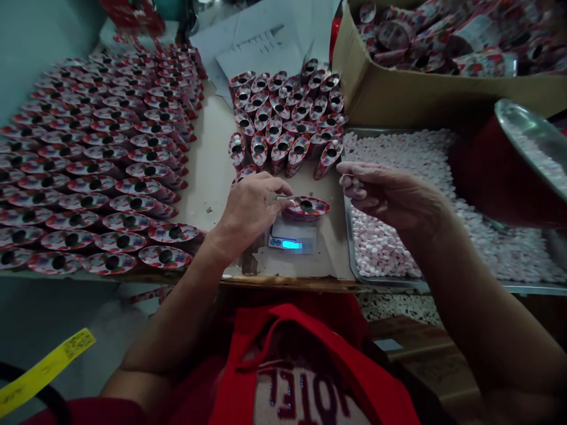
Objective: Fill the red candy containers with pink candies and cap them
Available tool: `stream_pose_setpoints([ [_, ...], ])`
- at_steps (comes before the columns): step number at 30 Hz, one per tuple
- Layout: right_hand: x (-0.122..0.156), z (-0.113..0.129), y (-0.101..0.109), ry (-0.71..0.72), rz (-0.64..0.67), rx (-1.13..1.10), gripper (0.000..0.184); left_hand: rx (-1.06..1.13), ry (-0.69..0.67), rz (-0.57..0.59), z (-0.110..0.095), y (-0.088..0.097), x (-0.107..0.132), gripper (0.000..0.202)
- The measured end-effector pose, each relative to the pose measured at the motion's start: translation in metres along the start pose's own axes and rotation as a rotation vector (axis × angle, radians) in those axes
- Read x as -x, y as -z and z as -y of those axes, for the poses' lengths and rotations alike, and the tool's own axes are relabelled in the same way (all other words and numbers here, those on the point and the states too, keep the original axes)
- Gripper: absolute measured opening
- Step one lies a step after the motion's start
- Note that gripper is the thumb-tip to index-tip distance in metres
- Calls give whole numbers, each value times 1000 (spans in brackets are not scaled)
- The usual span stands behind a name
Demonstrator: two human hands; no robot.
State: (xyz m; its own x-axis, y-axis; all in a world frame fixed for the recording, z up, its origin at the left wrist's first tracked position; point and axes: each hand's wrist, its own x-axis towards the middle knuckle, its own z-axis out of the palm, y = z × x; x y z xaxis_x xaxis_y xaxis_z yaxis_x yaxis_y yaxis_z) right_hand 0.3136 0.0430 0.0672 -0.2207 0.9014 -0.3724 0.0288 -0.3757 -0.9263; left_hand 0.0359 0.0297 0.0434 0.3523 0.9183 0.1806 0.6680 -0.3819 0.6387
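Note:
A red-and-white printed can (306, 206) with a dark round hole in its oval top stands on a small digital scale (292, 243) with a lit blue display. My left hand (254, 203) is closed at the can's left end, thumb and fingertips on its rim. My right hand (390, 192) is raised over the left edge of a metal tray (353, 251) filled with small pale pink candies (385, 254). Its fingers are pinched together around a few candies (354, 182). The can's lower part is mostly hidden.
Rows of similar cans (110, 153) cover the table's left side. Another group of cans (283, 112) stands behind the scale. At the back right is a cardboard box (425, 88) of printed cans. A large red bowl (496, 171) of candies rests tilted over the tray.

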Motion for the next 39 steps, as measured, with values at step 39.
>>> stream_pose_setpoints([
  [39, 8, -5, -51, 246, -9, 478, 26, 11, -10, -231, -2, 16, 25, 7],
])
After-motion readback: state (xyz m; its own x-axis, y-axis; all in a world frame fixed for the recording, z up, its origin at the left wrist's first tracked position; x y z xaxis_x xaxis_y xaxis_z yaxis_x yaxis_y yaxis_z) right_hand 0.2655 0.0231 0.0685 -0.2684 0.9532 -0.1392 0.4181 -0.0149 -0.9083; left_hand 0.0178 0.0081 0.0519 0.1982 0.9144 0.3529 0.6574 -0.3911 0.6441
